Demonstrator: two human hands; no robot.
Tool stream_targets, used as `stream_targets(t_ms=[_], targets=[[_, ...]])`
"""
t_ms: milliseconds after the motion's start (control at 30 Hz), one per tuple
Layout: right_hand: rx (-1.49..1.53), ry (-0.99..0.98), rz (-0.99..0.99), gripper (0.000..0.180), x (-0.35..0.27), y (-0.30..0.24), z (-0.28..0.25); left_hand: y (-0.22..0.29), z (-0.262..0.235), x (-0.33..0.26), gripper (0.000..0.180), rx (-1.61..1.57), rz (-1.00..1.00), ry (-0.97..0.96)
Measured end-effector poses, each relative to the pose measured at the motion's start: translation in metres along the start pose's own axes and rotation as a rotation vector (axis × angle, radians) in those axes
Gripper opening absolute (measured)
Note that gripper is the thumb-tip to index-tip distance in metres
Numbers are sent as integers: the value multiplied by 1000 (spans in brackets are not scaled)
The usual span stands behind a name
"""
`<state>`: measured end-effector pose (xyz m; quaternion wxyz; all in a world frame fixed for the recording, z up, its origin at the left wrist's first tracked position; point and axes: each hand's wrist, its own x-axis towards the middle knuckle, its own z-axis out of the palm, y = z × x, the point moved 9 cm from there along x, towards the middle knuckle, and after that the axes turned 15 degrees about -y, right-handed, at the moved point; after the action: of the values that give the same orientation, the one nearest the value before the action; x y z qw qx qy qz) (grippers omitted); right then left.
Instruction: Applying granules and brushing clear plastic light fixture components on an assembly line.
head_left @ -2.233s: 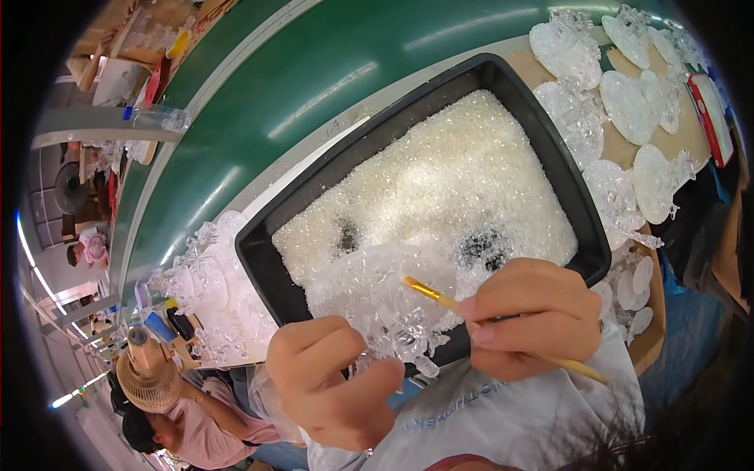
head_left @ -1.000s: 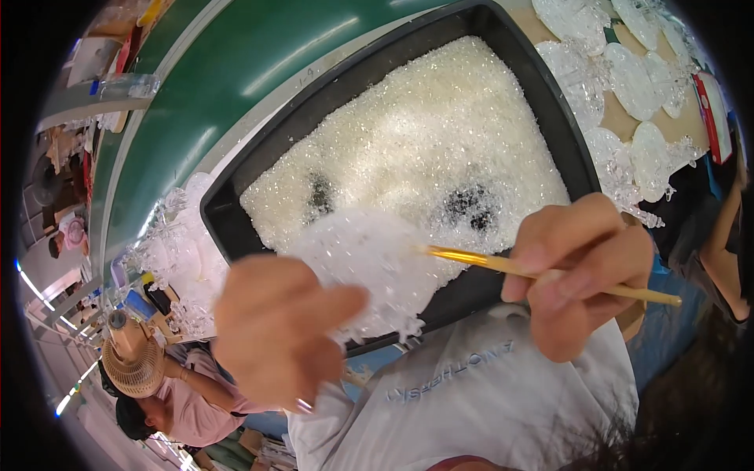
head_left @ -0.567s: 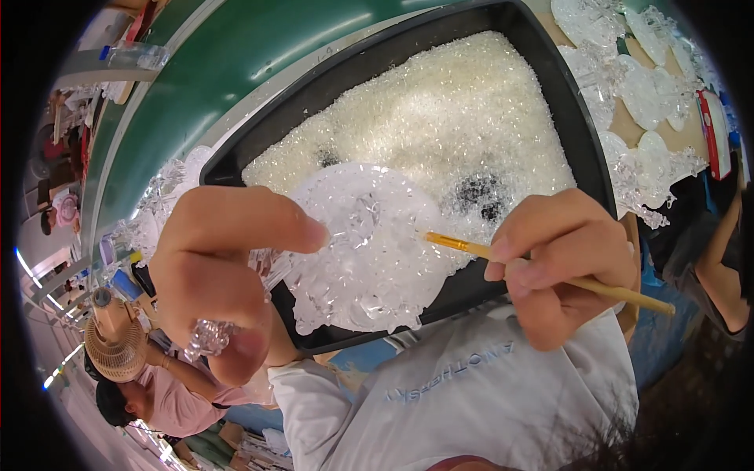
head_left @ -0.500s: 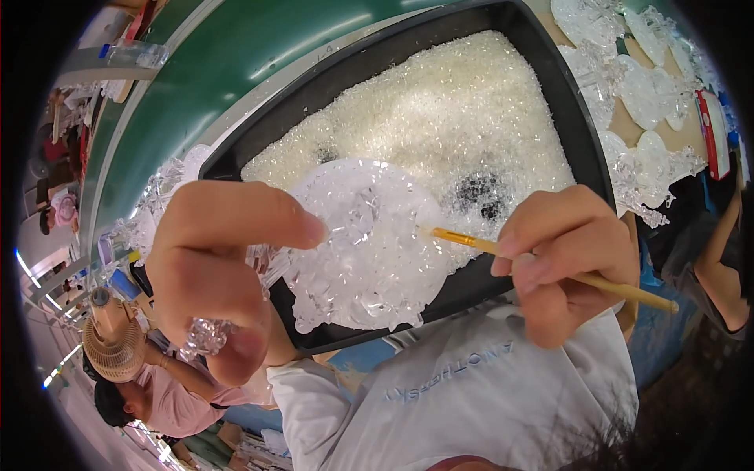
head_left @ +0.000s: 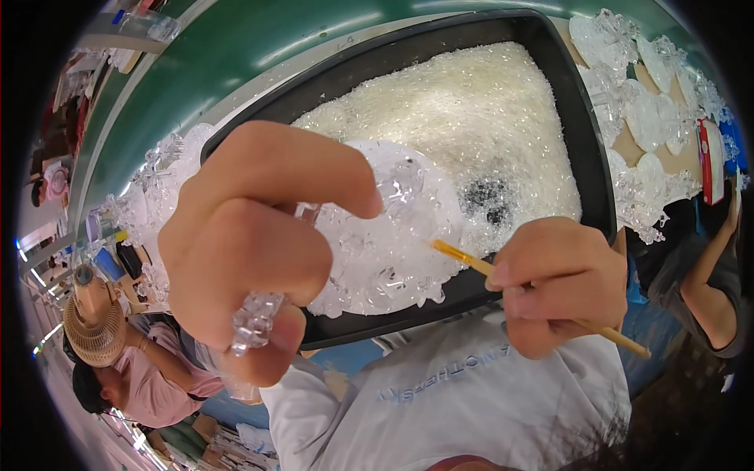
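Observation:
My left hand (head_left: pixel 255 235) is closed on a clear plastic ornament (head_left: pixel 397 275), which has a pale round disc and lumpy transparent shapes along its lower edge. A small faceted clear part (head_left: pixel 256 323) pokes out between my lower fingers. The rest of that grip is hidden by the hand. My right hand (head_left: pixel 554 282) pinches a thin paintbrush (head_left: pixel 463 257) with a wooden handle and a yellow ferrule. Its tip points left, at the ornament's right side; whether it touches, I cannot tell. Both hands are over the near part of a black tray (head_left: pixel 585 133).
Whitish glittering granules (head_left: pixel 440 102) fill the tray, with a dark bare patch at their right. Similar clear ornaments (head_left: pixel 648 114) stand at the right, and more clear pieces (head_left: pixel 153 204) at the left. A person (head_left: pixel 145 385) sits by a fan (head_left: pixel 94 314) at the left.
My left hand has moved up and right, covering more of the ornament, which has shifted slightly with it. My right hand has dropped a little with the paintbrush.

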<state>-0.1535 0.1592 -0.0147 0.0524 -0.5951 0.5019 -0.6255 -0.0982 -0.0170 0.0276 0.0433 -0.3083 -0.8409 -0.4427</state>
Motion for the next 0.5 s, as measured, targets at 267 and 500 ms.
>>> stream_targets(t_ms=[267, 500], targets=[[-33, 103, -49, 23, 0, -3, 2, 2, 0, 0, 26, 38, -69, -7], [20, 70, -60, 21, -2, 1, 2, -2, 4, -1, 26, 22, -28, 62]])
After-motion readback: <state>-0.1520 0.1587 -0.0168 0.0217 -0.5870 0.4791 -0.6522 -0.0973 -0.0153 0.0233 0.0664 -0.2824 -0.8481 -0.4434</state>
